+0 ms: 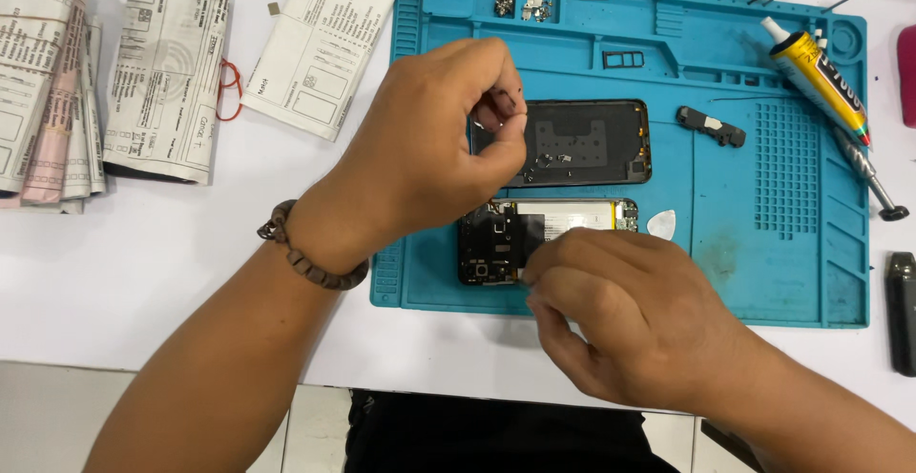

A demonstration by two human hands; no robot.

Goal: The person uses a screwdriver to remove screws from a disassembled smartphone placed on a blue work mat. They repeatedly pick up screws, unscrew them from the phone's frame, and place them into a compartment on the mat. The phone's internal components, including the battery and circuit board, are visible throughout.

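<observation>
Opened phone (546,241) flat on blue mat (763,273), long axis left-right; right hand (625,320) fingers pinching its edge.

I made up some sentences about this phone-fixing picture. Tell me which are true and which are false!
1. The opened phone lies on a blue mat. True.
2. The left hand wears a beaded bracelet on its wrist. True.
3. The yellow glue tube stands upright on the white table. False: it lies on its side at the mat's right edge.
4. The right hand is far from the phone. False: its fingertips are at the opened phone's lower edge.
5. Folded papers lie left of the mat. True.
6. The black back cover is off the mat. False: it lies on the mat, above the opened phone.
</observation>
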